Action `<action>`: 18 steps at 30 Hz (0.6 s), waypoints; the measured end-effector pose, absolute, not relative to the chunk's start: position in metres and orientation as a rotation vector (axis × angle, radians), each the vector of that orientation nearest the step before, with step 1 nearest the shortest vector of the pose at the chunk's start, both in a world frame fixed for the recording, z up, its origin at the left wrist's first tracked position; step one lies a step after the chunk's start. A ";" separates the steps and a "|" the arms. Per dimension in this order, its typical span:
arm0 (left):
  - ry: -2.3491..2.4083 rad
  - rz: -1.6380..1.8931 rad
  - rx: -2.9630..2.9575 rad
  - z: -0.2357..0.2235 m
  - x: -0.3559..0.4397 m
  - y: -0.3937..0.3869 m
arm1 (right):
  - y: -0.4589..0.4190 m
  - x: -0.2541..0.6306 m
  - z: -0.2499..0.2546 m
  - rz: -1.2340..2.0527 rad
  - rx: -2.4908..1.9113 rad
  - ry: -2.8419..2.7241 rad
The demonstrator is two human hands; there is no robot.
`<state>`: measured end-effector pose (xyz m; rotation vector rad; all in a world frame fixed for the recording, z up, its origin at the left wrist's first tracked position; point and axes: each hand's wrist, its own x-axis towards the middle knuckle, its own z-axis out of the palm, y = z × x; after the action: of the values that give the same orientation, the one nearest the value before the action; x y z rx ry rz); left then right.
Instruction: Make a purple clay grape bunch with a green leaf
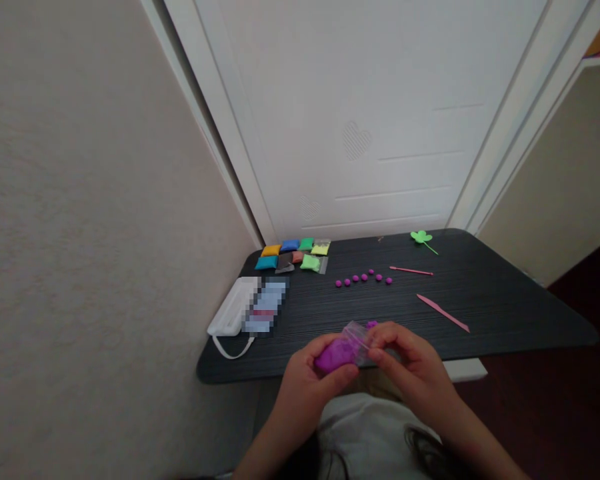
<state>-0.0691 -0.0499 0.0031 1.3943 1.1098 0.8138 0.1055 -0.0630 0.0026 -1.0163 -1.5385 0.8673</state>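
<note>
Near the front edge of the table, my left hand point(313, 377) is closed around a clear zip bag of purple modelling clay point(336, 355). My right hand point(410, 360) pinches the bag's clear open-end side between thumb and fingers. Just behind the bag, a bit of purple clay point(372, 325) shows on the table, partly hidden by my fingers. Farther back lie several small purple clay balls point(364, 277) in a row, with one set slightly behind the others. To their right are a thin pink modelling tool point(411, 271) and a pink clay knife point(443, 313).
The dark table point(510, 300) stands against a white door point(380, 133). Several clay packets point(290, 245) in various colours lie at the back left. A white power bank point(237, 307) with a cable adjoins a blurred phone point(267, 307). A green clover shape point(422, 237) lies back right.
</note>
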 end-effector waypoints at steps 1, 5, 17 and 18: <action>1.137 0.819 1.401 0.004 -0.070 -0.049 | -0.062 0.107 0.002 0.850 -1.014 -1.562; 1.160 0.826 1.411 0.006 -0.070 -0.047 | -0.062 0.111 0.002 0.797 -0.986 -1.591; 0.966 0.765 1.244 0.007 -0.066 -0.049 | -0.060 0.114 -0.001 0.964 -0.882 -1.609; 0.960 0.766 1.238 0.007 -0.066 -0.049 | -0.060 0.114 0.000 0.959 -0.884 -1.613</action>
<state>-0.0664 -0.0487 0.0069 1.2378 0.9596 0.7660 0.1142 -0.0604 -0.0003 -0.8845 -1.6133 0.9593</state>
